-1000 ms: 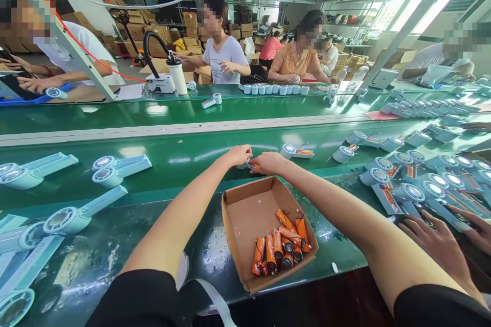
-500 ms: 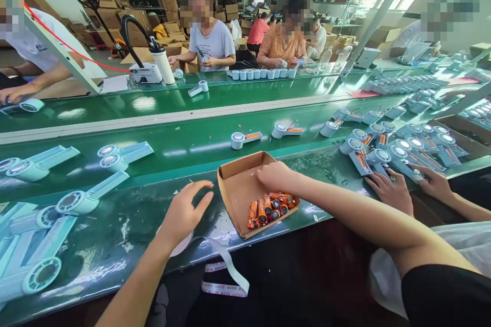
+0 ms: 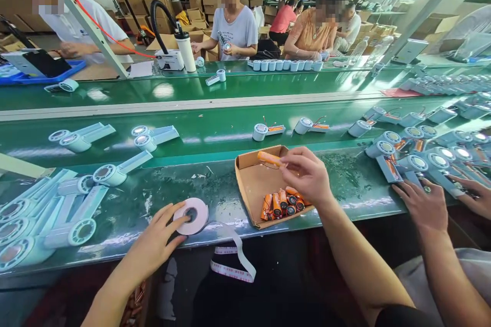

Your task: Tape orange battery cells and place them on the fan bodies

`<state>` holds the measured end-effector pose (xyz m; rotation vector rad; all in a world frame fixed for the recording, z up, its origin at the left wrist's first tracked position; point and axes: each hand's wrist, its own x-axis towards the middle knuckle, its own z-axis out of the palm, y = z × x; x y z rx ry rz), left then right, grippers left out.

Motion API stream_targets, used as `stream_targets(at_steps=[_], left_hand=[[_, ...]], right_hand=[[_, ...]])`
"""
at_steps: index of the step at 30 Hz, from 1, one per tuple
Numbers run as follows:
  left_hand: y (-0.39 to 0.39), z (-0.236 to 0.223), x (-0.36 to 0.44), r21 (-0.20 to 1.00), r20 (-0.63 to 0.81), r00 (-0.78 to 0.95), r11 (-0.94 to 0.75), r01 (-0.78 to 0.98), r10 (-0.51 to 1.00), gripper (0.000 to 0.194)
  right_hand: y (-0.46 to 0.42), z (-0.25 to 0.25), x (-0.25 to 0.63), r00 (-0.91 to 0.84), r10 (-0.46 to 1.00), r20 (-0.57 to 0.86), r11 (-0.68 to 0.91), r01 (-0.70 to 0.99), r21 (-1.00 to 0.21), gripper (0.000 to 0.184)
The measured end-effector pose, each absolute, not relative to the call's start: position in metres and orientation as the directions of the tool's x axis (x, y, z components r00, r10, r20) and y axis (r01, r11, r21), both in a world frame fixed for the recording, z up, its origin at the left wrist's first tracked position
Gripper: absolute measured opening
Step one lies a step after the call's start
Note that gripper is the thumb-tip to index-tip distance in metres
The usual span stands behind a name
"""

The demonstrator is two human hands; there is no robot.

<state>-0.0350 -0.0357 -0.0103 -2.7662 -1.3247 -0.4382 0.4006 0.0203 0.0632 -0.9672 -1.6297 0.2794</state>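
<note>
My right hand (image 3: 307, 173) holds one orange battery cell (image 3: 268, 158) by its end, above the open cardboard tray (image 3: 249, 184). Several more orange cells (image 3: 282, 203) lie in the tray's near corner. My left hand (image 3: 155, 242) rests at the bench's near edge, fingers spread, with fingertips on a white roll of tape (image 3: 192, 216). A strip of that tape (image 3: 236, 260) hangs off the edge.
Pale blue handheld fan housings (image 3: 115, 173) lie at the left of the green bench, with more (image 3: 414, 161) at the right under a neighbour's hands (image 3: 422, 207). Two fan heads with orange cells (image 3: 266, 131) ride the belt. Several people work across the line.
My right hand has lifted one orange cell out of the tray. My left hand has come down onto the tape roll. The view has shifted slightly left.
</note>
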Motion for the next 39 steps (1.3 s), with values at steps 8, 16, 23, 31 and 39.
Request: stream_targets(at_steps=[8, 16, 23, 31, 39], left_hand=[[-0.055, 0.041, 0.038, 0.154, 0.528, 0.585, -0.746, 0.648, 0.616, 0.023], [-0.052, 0.061, 0.081, 0.141, 0.570, 0.614, -0.801, 0.581, 0.546, 0.032], [-0.051, 0.066, 0.078, 0.070, 0.606, 0.598, -0.785, 0.616, 0.524, 0.042], [-0.049, 0.074, 0.079, -0.028, 0.621, 0.637, -0.799, 0.600, 0.456, 0.045], [-0.050, 0.087, 0.086, -0.054, 0.728, 0.525, -0.726, 0.685, 0.441, 0.053]], right_hand=[[-0.033, 0.058, 0.374, -0.095, 0.473, 0.876, 0.745, 0.574, -0.340, 0.041], [-0.055, 0.051, 0.356, -0.135, 0.371, 0.919, 0.767, 0.602, -0.221, 0.035], [-0.087, 0.020, 0.341, -0.053, 0.680, 0.731, 0.713, 0.277, -0.644, 0.041], [-0.065, 0.043, 0.359, -0.236, 0.965, 0.110, 0.053, -0.234, -0.971, 0.081], [-0.086, 0.043, 0.336, -0.652, 0.747, -0.129, -0.031, 0.160, -0.987, 0.023]])
